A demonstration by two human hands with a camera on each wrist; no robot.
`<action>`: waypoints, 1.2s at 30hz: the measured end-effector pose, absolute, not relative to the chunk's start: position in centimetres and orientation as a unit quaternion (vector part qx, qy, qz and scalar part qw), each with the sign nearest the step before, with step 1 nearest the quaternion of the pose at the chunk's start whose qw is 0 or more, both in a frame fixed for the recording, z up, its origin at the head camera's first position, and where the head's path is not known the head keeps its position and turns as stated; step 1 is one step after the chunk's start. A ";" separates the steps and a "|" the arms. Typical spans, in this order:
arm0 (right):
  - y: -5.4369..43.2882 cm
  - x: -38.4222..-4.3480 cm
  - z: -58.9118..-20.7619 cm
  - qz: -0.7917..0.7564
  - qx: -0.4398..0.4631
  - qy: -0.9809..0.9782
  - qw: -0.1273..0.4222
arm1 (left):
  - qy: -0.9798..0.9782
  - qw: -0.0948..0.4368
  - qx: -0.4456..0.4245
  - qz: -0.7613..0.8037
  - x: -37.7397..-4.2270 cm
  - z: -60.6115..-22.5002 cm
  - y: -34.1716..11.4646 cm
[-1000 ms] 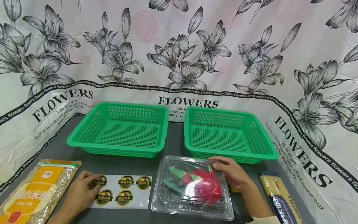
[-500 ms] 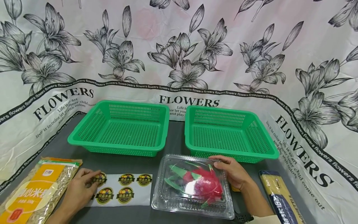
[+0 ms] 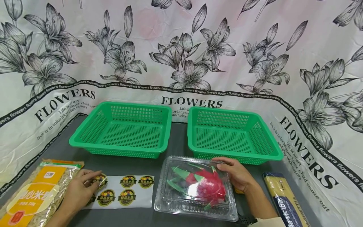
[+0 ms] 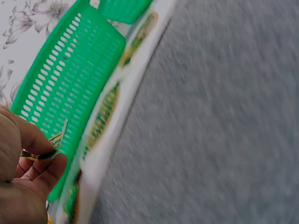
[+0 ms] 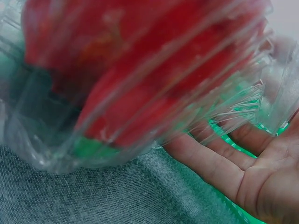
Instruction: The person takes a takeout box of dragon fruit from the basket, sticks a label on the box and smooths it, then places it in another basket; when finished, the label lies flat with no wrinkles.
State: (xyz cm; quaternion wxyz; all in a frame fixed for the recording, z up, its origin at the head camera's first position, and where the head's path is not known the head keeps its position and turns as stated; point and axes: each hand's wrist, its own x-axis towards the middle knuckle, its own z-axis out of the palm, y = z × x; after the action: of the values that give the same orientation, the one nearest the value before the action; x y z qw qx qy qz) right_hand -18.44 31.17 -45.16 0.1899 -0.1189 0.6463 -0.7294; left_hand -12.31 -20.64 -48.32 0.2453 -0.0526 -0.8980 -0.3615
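Note:
My left hand [image 3: 80, 190] pinches a round black-and-gold fruit sticker [image 4: 57, 142] between thumb and fingers, at the left end of a white sticker sheet [image 3: 143, 197]. Several matching stickers lie flat on that sheet. In the left wrist view the pinched sticker appears bent, partly hidden by the fingertips. A clear plastic clamshell box [image 3: 167, 206], lid down, has a red dragon fruit [image 3: 211, 186] with green tips inside. My right hand [image 3: 238, 175] grips its right side, thumb over the top edge; the right wrist view shows fingers [image 5: 205, 161] under the ribbed wall.
Two green baskets, a left one [image 3: 122, 151] and a right one [image 3: 235, 156], stand at the back of the grey table. An orange-labelled bag [image 3: 35, 195] lies at far left, a yellow-and-navy spaghetti pack [image 3: 283, 198] at far right. Something yellow [image 3: 239, 191] shows beneath the right hand.
The left hand has drifted slightly left, and its fingers have shifted at the sheet's upper left sticker. The right hand and the box have stayed in place.

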 end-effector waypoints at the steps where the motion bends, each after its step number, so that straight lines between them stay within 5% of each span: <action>1: 31.2 -18.4 -45.2 -0.730 -0.119 0.646 0.190 | -0.896 0.246 -0.051 -0.367 -12.3 -48.1 -20.5; 36: 31.2 -18.6 -45.3 -0.739 -0.134 0.630 0.198 | -0.826 0.203 -0.127 -0.511 -11.6 -40.0 -13.0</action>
State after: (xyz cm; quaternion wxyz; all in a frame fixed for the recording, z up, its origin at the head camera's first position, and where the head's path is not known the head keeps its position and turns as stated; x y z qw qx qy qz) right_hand -18.56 31.23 -45.33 0.1980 -0.1344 0.6297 -0.7391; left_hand -11.57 -13.01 -39.99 0.2025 -0.1273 -0.8257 -0.5108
